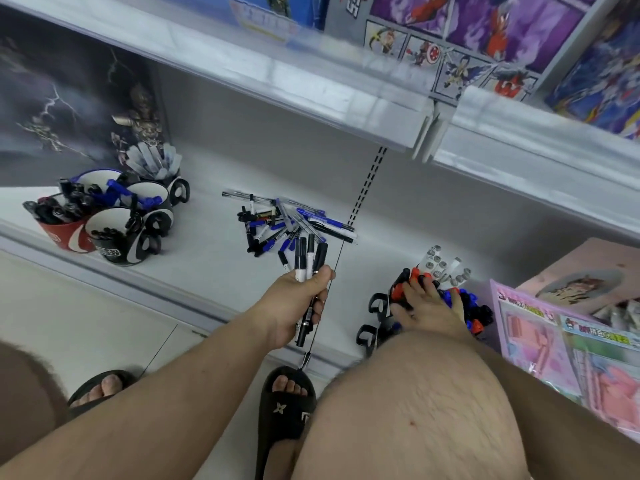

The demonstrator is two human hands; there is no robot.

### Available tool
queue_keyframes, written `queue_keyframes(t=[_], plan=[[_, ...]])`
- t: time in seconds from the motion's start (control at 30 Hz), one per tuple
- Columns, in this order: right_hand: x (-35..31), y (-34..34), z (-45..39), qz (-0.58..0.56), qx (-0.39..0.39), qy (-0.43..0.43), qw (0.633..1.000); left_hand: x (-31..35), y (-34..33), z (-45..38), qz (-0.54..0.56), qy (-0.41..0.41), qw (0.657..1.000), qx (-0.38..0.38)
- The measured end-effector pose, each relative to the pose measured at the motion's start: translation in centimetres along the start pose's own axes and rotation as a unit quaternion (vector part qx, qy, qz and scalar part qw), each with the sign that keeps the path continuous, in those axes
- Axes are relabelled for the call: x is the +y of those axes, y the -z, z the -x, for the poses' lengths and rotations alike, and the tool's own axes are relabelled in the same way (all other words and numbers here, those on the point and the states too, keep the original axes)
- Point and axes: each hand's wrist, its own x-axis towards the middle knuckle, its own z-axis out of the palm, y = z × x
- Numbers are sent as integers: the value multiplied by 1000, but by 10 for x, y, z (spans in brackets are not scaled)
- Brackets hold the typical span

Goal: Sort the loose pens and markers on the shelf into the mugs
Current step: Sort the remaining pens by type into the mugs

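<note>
Sorting markers on a low shelf
Left hand (298, 299) grips a bundle of black markers (306, 258); right hand (427, 306), at three o'clock, rests fingers spread on marker-filled mugs (375, 306).

We read little with certainty. The grey poster (349, 12) above the upper shelf bears large white digits, seemingly "55", cut by the frame. The print on the front black mug (117, 247) and the pink package (568, 344) is too blurred to read.
</note>
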Motion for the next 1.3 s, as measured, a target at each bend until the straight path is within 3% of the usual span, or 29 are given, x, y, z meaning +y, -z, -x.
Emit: queue_keyframes(t=[0.1, 0.2, 0.37, 0.47, 0.7, 0.87, 1.13, 1.3], plan=[[-22, 62, 6, -117, 85, 17, 989, 7, -7, 5, -30, -14, 999, -26], [-61, 124, 27, -291, 37, 37, 955, 13, -16, 10, -82, -25, 996, -40], [-104, 136, 44, -232, 10, 107, 967, 26, -28, 20, -140, -60, 984, -91], [-103, 126, 47, -268, 28, 110, 957, 33, -29, 25, -122, -72, 983, -117], [-74, 127, 53, -486, 104, 69, 865, 38, -20, 31, 39, -6, 988, -149], [-55, 122, 57, -552, 160, 48, 817, 40, -15, 25, 124, 32, 980, -154], [-27, 104, 69, -576, 247, 26, 778, 21, -22, 7, 83, 29, 994, -69], [3, 85, 73, -563, 313, -42, 764, 0, -30, -1, 43, 62, 994, -75]])
